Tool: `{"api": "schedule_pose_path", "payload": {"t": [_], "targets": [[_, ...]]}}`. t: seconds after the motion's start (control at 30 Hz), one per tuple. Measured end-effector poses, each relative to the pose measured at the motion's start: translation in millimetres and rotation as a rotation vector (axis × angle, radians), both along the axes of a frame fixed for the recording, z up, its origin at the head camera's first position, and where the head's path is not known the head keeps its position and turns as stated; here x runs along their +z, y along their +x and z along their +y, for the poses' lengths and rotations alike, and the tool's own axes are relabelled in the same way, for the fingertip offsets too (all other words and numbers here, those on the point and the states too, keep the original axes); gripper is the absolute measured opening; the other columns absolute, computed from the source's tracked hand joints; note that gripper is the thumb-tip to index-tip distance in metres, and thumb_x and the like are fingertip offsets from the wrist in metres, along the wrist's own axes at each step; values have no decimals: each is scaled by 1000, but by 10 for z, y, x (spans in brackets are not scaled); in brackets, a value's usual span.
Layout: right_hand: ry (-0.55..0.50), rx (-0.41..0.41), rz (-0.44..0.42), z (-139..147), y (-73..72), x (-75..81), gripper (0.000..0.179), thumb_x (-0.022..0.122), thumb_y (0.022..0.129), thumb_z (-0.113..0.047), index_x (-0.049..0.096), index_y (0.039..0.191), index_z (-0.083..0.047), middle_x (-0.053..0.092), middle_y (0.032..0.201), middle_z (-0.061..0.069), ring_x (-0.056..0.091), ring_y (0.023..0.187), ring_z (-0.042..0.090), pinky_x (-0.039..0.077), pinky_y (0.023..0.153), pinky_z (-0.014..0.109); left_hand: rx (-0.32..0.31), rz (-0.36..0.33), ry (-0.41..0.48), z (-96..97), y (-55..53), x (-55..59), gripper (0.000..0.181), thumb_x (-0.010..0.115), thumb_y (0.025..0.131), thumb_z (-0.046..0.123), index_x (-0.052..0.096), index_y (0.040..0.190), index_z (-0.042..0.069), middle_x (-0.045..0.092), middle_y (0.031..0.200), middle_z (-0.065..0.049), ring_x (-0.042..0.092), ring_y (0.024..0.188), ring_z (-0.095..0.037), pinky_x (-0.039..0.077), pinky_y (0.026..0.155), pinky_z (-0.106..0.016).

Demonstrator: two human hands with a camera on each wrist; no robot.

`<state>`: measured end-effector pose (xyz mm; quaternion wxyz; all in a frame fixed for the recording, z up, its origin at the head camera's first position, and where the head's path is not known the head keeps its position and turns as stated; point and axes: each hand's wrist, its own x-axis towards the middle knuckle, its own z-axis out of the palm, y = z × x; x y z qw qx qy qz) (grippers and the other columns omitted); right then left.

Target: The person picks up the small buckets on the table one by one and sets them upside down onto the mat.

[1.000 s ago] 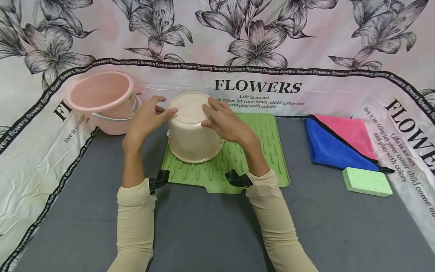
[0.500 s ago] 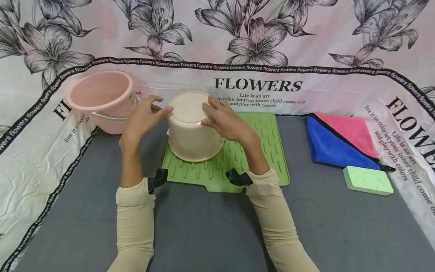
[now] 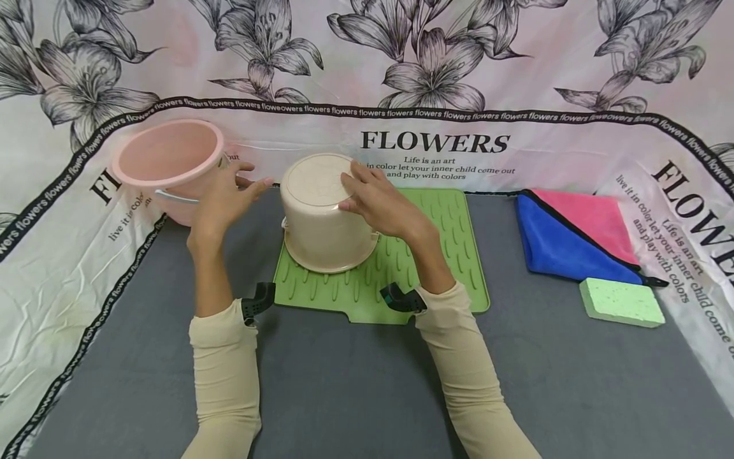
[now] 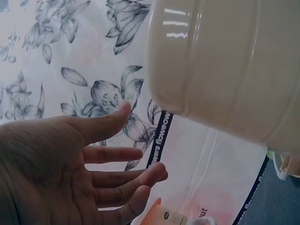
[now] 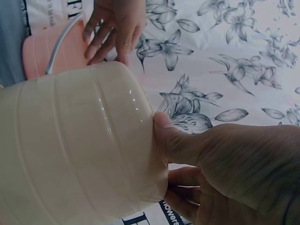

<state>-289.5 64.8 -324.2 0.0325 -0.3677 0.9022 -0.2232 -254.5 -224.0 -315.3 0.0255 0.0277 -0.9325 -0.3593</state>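
A beige bucket (image 3: 327,233) stands upside down on a green ridged mat (image 3: 427,280), its round base facing up. My right hand (image 3: 387,201) grips the base edge on the right side. In the right wrist view, the thumb (image 5: 180,140) lies against the base edge of the bucket (image 5: 84,145), with fingers bent below it. My left hand (image 3: 220,204) is apart from the beige bucket, between it and a pink bucket (image 3: 166,159). The left wrist view shows that hand (image 4: 79,173) with spread, relaxed fingers and nothing in it.
The pink bucket stands upright at the back left, its pale handle lowered. On the right lie a folded blue and pink cloth (image 3: 573,239) and a light green sponge (image 3: 622,303). Floral fabric (image 3: 436,140) hangs behind the grey table surface (image 3: 344,382).
My left hand has come off the beige bucket and moved left toward the pink one. The right hand and the beige bucket have stayed in place.
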Motion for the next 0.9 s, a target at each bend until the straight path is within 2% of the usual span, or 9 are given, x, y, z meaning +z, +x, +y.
{"api": "schedule_pose_path", "payload": {"t": [0.13, 0.17, 0.33, 0.43, 0.53, 0.63, 0.77, 0.83, 0.9], "targets": [[-1, 11, -6, -12, -13, -2, 53, 54, 109, -32, 47, 151, 0, 20, 172, 26, 19, 161, 45, 24, 132, 55, 37, 48, -1, -116, 30, -23, 69, 60, 105, 44, 43, 156, 1, 62, 138, -34, 70, 114, -47, 55, 95, -56], [1, 10, -14, -11, -11, -4, 56, 54, 109, -32, 44, 154, 0, 18, 173, 26, 18, 161, 45, 22, 132, 55, 43, 56, -3, -147, 38, -31, 68, 60, 105, 43, 43, 156, 1, 61, 139, -34, 69, 116, -47, 55, 95, -55], [-1, 1, -17, -5, 6, -5, 54, 53, 109, -31, 46, 153, 0, 18, 173, 27, 18, 161, 45, 21, 133, 56, 82, 50, -1, -308, 76, -65, 72, 58, 105, 47, 41, 158, 1, 57, 146, -33, 59, 133, -47, 47, 109, -61], [-5, 0, -18, 6, 7, -6, 55, 53, 109, -31, 45, 153, 0, 18, 173, 27, 18, 161, 45, 21, 132, 57, 139, 46, -19, -408, 115, -84, 76, 57, 104, 53, 40, 159, 3, 56, 149, -32, 54, 138, -48, 42, 114, -64], [-8, 1, -20, 10, 10, -11, 56, 54, 109, -31, 45, 154, 0, 18, 173, 27, 18, 161, 45, 22, 132, 57, 236, 74, -18, -496, 167, -98, 75, 57, 103, 52, 42, 158, 3, 56, 149, -31, 55, 136, -49, 44, 112, -64], [-10, -2, -22, 10, 18, -7, 58, 55, 108, -31, 43, 156, 1, 18, 173, 26, 18, 161, 45, 21, 132, 56, 365, 122, 12, -556, 208, -101, 69, 58, 104, 47, 46, 156, 4, 58, 148, -28, 58, 134, -45, 46, 111, -60], [-10, -5, -19, 10, 21, 4, 59, 55, 108, -31, 42, 157, 0, 19, 173, 26, 18, 161, 44, 23, 132, 55, 543, 198, 19, -609, 203, -120, 59, 62, 103, 34, 49, 154, 6, 54, 152, -26, 49, 142, -42, 40, 117, -58], [-13, -5, -22, 16, 20, 5, 59, 54, 109, -32, 43, 157, 0, 19, 173, 25, 18, 161, 44, 23, 132, 55, 595, 242, -12, -631, 180, -151, 56, 62, 103, 26, 50, 153, 4, 50, 156, -25, 43, 148, -42, 33, 120, -61], [-12, -5, -24, 30, 21, 3, 58, 54, 109, -32, 43, 156, 0, 18, 173, 25, 17, 162, 44, 23, 132, 56, 600, 283, -53, -644, 153, -199, 53, 62, 103, 20, 51, 152, 3, 46, 158, -24, 39, 151, -43, 28, 120, -64]]}}
